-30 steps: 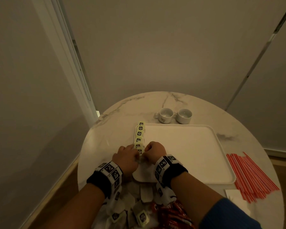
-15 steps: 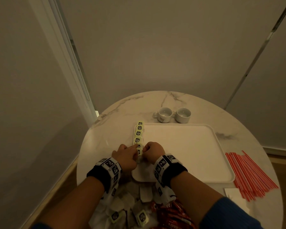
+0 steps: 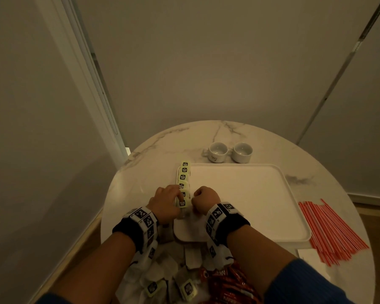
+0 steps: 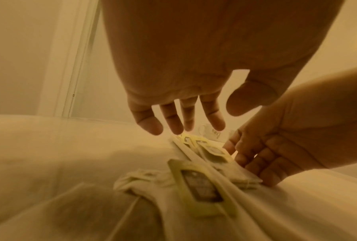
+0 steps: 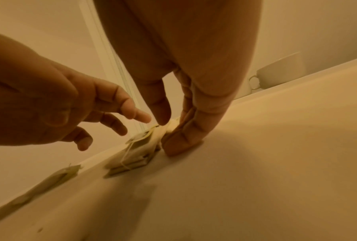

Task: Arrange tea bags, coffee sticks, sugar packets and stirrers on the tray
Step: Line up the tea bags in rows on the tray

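Beside the matt white plastic tray (image 3: pixel 239 205), glossy veined marble table (image 3: pixel 154 150) is showing; papery tea bags (image 3: pixel 183 183) are lying along its left rim, glazed ceramic cups (image 3: pixel 217 152) behind it

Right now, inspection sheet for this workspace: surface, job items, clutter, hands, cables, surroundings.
Surface: round marble table; white tray on it.
Job's things: row of tea bags along the tray's left edge; loose tea bags and red coffee sticks at the near edge; red stirrers right of the tray, with a white packet partly showing beside them.
Clutter: two white cups behind the tray.
Hands: left hand fingers extended over the row; right hand fingers straight, pressed against the row's side.
Cables: nothing seen.
Surroundings: plain walls, a white frame at left.
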Action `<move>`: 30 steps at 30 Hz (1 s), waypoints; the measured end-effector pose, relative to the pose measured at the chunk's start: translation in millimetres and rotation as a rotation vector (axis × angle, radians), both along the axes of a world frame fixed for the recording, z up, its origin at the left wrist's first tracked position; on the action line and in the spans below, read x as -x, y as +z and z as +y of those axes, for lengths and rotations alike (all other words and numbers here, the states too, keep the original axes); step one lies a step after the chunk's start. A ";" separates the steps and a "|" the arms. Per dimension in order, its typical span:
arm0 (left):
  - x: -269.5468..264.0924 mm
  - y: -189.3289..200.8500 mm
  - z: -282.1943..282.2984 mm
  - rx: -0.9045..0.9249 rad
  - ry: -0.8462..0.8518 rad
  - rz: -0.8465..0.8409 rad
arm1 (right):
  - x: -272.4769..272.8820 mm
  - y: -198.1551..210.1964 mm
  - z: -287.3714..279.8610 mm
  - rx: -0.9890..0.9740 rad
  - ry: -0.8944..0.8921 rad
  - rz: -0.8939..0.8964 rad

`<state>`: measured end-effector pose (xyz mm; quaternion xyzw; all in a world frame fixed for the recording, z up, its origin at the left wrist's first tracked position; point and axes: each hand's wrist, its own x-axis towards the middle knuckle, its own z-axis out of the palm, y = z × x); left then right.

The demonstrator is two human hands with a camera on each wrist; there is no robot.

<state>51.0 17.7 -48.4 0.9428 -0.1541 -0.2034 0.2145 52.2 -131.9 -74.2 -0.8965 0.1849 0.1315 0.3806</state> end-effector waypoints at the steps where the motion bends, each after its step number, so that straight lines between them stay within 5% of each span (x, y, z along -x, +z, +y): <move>1: -2.0 -1.2 0.4 0.018 0.025 0.000 | -0.8 0.4 0.4 -0.008 0.003 0.015; 19: -22.8 -21.7 -1.5 -0.167 -0.026 0.092 | -7.9 -4.3 2.2 -0.059 0.086 0.080; 25: -21.0 3.3 12.6 0.036 0.047 0.099 | -1.5 14.5 -9.0 -0.175 0.058 0.059; 30: -16.2 24.4 39.0 0.323 0.254 -0.062 | 8.5 40.5 -18.1 -0.332 0.033 -0.029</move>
